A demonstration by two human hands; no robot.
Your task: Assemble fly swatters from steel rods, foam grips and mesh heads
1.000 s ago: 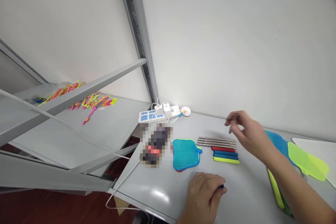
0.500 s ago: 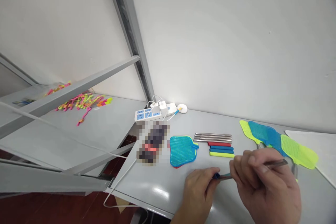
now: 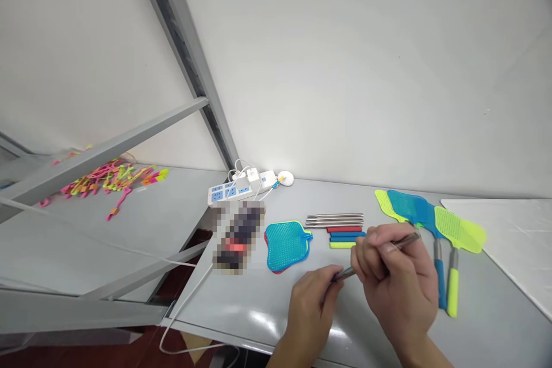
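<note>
My left hand [image 3: 311, 302] is closed around a blue handle sleeve, mostly hidden by the fingers. In my right hand [image 3: 399, 282] is a thin metal rod [image 3: 407, 240], slanting down to the left. Its lower end meets the sleeve at my left fingertips; how far inside it reaches I cannot tell. Beyond my hands lie several metal rods [image 3: 334, 220], with a red sleeve [image 3: 344, 229], blue sleeves [image 3: 345, 237] and a yellow-green sleeve [image 3: 341, 245] below them. A stack of fly swatter heads [image 3: 288, 246], blue on top, rests to their left.
Fly swatters with handles [image 3: 459, 227] overlap at the right, beside a white sheet [image 3: 509, 241]. A power strip [image 3: 218, 194] with plugs and a blurred-out object [image 3: 239, 238] sit at the left. Past a grey metal frame [image 3: 185, 106], colourful small items [image 3: 107, 178] lie on another table.
The view has shifted, so table items appear further left and more of the swatter handles shows. My hands still hold the rod and the sleeve together, and the sleeve's open end is now less visible.
</note>
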